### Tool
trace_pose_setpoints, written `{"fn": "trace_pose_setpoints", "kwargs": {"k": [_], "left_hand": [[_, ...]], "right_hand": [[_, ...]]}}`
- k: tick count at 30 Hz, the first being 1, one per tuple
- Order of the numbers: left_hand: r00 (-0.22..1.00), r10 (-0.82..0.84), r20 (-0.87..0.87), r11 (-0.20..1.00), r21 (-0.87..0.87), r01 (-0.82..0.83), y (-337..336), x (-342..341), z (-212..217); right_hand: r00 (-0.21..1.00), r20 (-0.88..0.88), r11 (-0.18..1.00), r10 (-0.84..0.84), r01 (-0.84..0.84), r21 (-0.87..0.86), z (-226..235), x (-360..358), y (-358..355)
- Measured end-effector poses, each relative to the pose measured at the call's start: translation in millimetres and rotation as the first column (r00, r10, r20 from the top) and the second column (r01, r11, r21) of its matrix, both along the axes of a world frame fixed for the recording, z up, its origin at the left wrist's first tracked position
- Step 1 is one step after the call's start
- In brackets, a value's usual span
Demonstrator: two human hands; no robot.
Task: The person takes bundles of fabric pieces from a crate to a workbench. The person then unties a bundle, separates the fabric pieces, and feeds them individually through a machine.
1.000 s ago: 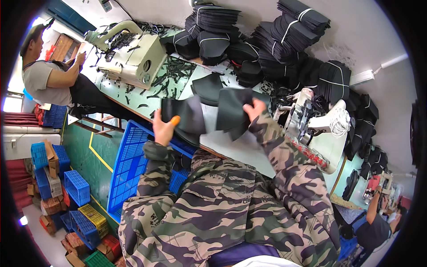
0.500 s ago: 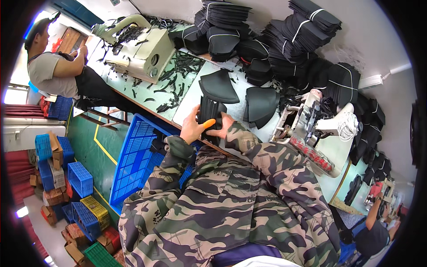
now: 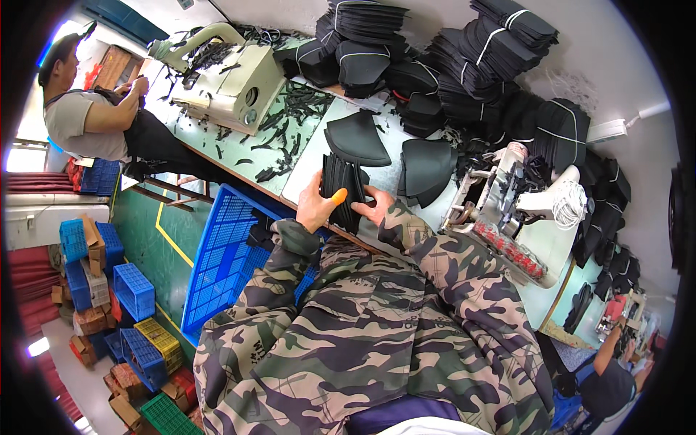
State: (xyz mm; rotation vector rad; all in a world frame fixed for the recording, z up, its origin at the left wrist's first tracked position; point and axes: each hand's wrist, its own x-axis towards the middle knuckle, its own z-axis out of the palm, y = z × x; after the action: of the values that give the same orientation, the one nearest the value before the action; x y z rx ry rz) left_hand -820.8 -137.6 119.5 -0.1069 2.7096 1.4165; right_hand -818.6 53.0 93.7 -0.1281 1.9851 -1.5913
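Note:
A stack of black curved sheet pieces [image 3: 338, 174] stands on edge at the front of the white tabletop. Its left side is gripped by my left hand [image 3: 316, 207], which has an orange cover on the thumb. My right hand [image 3: 376, 206] presses the opposite side, fingers bent against the pieces. The layers look slightly fanned at the top. Just beyond lies a small pile of black curved pieces [image 3: 358, 139]. To the right of my hands is another pile of black pieces [image 3: 428, 172], lying flat.
A sewing machine [image 3: 500, 196] stands on the right, a cream machine [image 3: 228, 83] at the far left among black scraps [image 3: 279, 138]. Tied black stacks [image 3: 362, 65] line the wall. A blue crate [image 3: 217, 254] is by my left arm. One person [image 3: 90, 112] sits left, another [image 3: 609, 384] lower right.
The stack between my hands has turned more upright and spread, showing more of its layered edges. My right hand has shifted slightly right and down.

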Motion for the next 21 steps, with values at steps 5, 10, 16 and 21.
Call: {"fn": "trace_pose_setpoints", "kwargs": {"k": [5,10,16,21], "left_hand": [[0.994,-0.058,-0.091,0.995,-0.088,0.050,18,12,11],[0.982,0.127,0.140,0.983,-0.150,-0.106,7,11,26],[0.984,0.139,0.115,0.966,-0.234,-0.109,17,10,19],[0.974,0.145,0.173,0.975,-0.191,-0.111,14,10,17]], "right_hand": [[0.918,-0.396,0.834,0.029,0.196,0.516,9,19,-13],[0.836,-0.504,0.870,-0.216,0.400,0.290,36,-46,-2],[0.955,-0.281,0.838,0.089,0.081,0.540,18,-83,-14],[0.946,-0.321,0.883,0.038,0.118,0.454,-1,-67,-4]]}}
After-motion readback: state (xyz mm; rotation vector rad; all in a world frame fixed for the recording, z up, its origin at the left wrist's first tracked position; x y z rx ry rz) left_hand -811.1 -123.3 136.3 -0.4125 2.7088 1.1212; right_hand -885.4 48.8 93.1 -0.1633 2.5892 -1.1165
